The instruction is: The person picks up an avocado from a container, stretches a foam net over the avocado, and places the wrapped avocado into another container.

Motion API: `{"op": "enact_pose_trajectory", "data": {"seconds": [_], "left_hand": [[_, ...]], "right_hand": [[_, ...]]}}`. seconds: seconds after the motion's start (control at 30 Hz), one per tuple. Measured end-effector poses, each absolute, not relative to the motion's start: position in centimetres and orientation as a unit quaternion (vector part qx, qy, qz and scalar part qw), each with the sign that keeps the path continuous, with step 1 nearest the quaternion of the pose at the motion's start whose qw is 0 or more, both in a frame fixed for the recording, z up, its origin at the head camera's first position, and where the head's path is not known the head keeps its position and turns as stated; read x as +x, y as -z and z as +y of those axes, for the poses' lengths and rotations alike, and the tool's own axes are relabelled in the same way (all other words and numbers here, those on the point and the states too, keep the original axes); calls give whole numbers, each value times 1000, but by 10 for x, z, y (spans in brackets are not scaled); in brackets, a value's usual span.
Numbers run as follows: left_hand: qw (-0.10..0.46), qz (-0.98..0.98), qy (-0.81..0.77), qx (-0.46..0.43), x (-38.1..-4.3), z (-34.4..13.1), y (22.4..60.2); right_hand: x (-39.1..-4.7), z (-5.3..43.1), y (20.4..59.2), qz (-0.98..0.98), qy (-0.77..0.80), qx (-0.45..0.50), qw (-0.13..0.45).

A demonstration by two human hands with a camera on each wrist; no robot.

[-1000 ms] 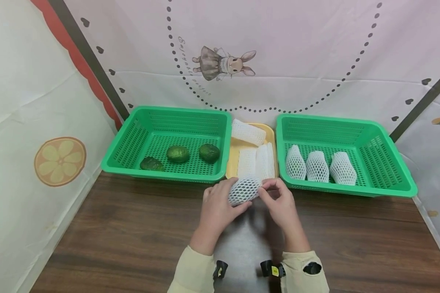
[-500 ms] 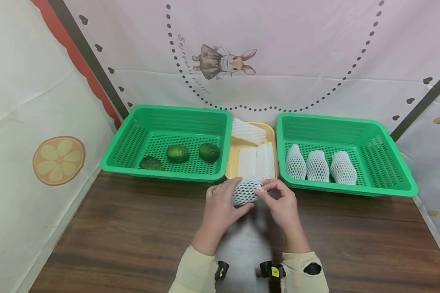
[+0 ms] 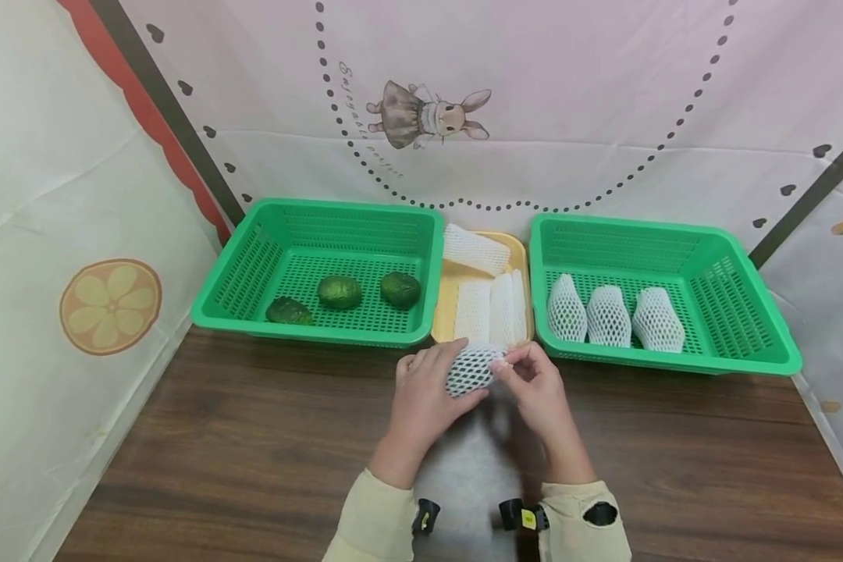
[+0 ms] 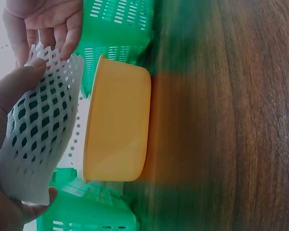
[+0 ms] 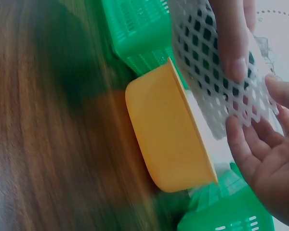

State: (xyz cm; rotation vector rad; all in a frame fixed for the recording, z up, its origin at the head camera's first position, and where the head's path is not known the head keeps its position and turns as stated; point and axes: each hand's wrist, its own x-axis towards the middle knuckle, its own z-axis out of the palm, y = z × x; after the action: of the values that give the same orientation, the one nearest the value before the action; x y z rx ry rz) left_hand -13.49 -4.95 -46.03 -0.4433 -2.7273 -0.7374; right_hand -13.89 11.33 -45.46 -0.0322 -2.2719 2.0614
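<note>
In front of the yellow tray, my left hand (image 3: 427, 394) holds a white foam fruit net (image 3: 472, 370) with its fingers and thumb around it. Dark green shows through the mesh, so a fruit sits inside. In the left wrist view the net (image 4: 38, 120) spans from the left palm to the other hand's fingertips. My right hand (image 3: 536, 382) pinches the jagged open end of the net. Seen from the right wrist, the left thumb presses on the mesh (image 5: 202, 53) while right fingers (image 5: 241, 149) are at its edge.
A green basket (image 3: 316, 337) at left has three dark green fruits, one a wrinkled fruit (image 3: 289, 311). The yellow tray (image 3: 446, 293) holds several flat foam nets (image 3: 474, 311). In the right green basket (image 3: 730, 364) lie three netted fruits (image 3: 608, 316). A patterned cloth hangs behind.
Both hands stay in front of the tray with the netted fruit. The left hand and net have shifted slightly right, toward the right fingers, which keep to the net's open end.
</note>
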Motion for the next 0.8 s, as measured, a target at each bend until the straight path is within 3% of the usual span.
{"op": "enact_pose_trajectory", "data": {"seconds": [0.27,0.53,0.8], "left_hand": [[163,-936,259,-172,-135,-51,460],[89,-918,351,-162,-135,-61,459],[172,-892,379,-175,-132,-66,460]], "right_hand": [[-137,115,452,-734,-677,36,30],[-136,128,443,-729,-682,-47,41],[-135,132,440,-723,-687,-73,33]]}}
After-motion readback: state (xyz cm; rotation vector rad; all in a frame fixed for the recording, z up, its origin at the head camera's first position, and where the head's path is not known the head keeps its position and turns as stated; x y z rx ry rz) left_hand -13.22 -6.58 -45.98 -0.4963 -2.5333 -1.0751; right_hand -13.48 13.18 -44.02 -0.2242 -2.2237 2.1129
